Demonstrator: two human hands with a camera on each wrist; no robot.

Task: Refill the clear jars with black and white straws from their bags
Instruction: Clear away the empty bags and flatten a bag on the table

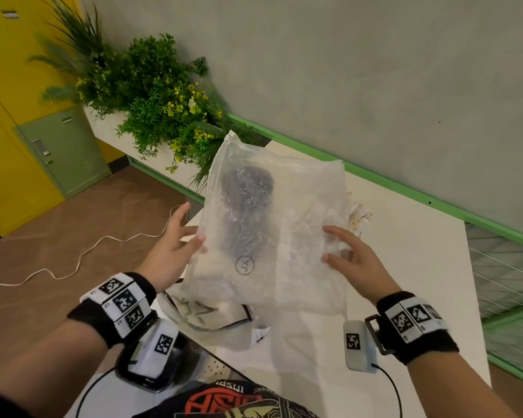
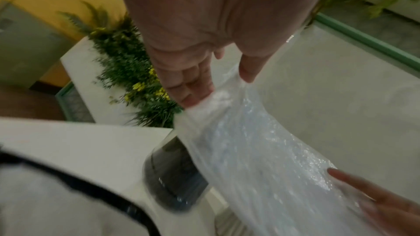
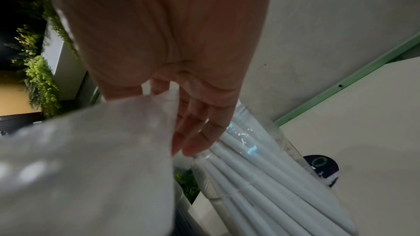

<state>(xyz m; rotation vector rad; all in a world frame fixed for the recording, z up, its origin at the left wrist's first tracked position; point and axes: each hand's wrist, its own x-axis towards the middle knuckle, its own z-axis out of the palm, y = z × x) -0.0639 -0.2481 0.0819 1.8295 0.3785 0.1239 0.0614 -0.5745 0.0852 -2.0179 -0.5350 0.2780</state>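
The person holds a clear plastic bag [image 1: 272,230] up over the white table [image 1: 411,267], spread flat between both hands. The left hand [image 1: 175,242] pinches the bag's left edge between thumb and fingers; the right hand [image 1: 354,257] has the right edge caught between thumb and nearly straight fingers. The bag looks almost empty, so I'd judge it is being cleared away or checked. Through the plastic a dark bunch shows, probably the black straws [image 1: 248,203] in their jar behind it, towards the far edge of the table. The white straws [image 3: 261,177] stand packed in a clear jar [image 3: 284,143] just beside the right fingertips. To do this well, lift the bag up and away from both jars so it brushes neither. Another crumpled bag [image 1: 212,321] lies at the near edge of the table, a fair place to put this one down.
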